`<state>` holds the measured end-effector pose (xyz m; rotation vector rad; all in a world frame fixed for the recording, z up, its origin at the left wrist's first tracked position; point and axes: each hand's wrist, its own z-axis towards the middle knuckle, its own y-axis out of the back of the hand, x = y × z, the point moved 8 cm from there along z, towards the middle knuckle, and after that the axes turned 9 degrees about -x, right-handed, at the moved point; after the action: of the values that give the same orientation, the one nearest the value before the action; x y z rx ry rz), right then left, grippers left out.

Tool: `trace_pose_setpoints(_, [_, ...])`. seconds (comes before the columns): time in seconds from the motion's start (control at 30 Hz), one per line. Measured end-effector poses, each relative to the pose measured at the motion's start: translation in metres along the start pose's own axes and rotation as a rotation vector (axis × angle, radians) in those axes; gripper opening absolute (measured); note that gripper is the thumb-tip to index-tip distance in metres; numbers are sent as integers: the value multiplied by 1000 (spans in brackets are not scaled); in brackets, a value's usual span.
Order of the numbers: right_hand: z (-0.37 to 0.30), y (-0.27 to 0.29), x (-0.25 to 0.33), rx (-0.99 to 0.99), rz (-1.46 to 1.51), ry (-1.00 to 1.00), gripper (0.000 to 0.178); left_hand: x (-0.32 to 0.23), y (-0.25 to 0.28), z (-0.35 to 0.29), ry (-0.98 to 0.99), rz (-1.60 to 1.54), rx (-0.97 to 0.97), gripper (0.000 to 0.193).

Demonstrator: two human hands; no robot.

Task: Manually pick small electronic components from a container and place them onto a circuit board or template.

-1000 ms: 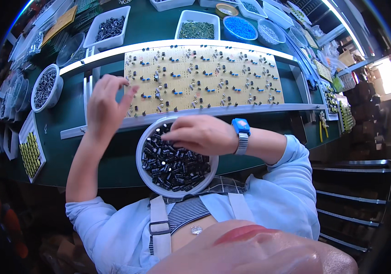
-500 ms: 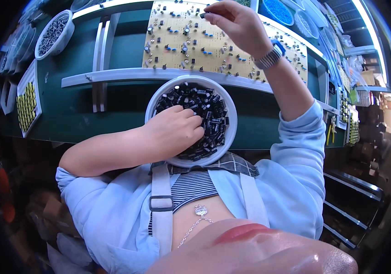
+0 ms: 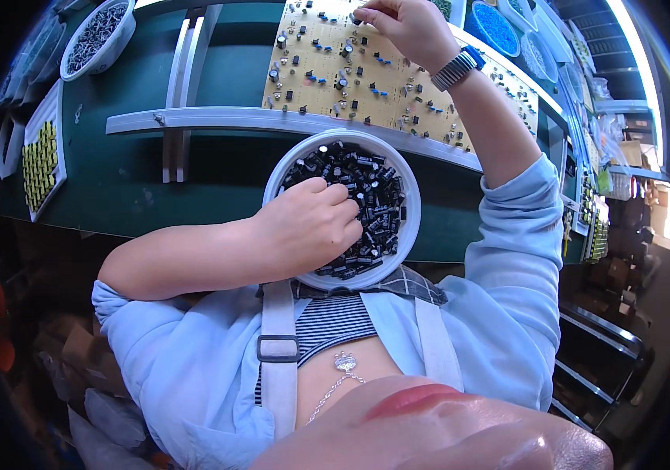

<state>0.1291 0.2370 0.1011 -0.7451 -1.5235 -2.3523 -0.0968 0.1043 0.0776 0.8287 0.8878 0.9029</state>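
Note:
My left hand (image 3: 311, 227) rests in a white bowl (image 3: 413, 205), its fingers curled together among many loose black electrolytic capacitors (image 3: 374, 211). What those fingers hold, if anything, is hidden. My right hand (image 3: 417, 33), with a watch on its wrist, reaches over the far part of a tan circuit-board panel (image 3: 319, 94). Thumb and fingers there pinch a small dark capacitor (image 3: 357, 18) close to the board surface; whether it touches the board I cannot tell. Rows of small black, blue and silver components stand on the panel.
A metal rail (image 3: 233, 119) runs along the panel's near edge on the green table (image 3: 115, 188). At left are a tub of small metal parts (image 3: 100, 35) and a tray of yellow-black parts (image 3: 39, 164). A blue-filled bowl (image 3: 495, 30) stands at far right.
The board and bowl have shifted rightward in the picture. My right hand still pinches the capacitor, now slightly farther left relative to the board. My left hand stays in the bowl, fingers curled.

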Motion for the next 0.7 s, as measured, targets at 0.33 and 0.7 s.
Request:
trace_pose_setpoints(0.33, [4, -5, 8, -5, -111, 174, 19, 7, 12, 1, 59, -318, -105, 15])
trace_pose_setpoints(0.7, [-5, -8, 11, 83, -25, 144, 18, 24, 27, -4, 124, -402, -221, 33])
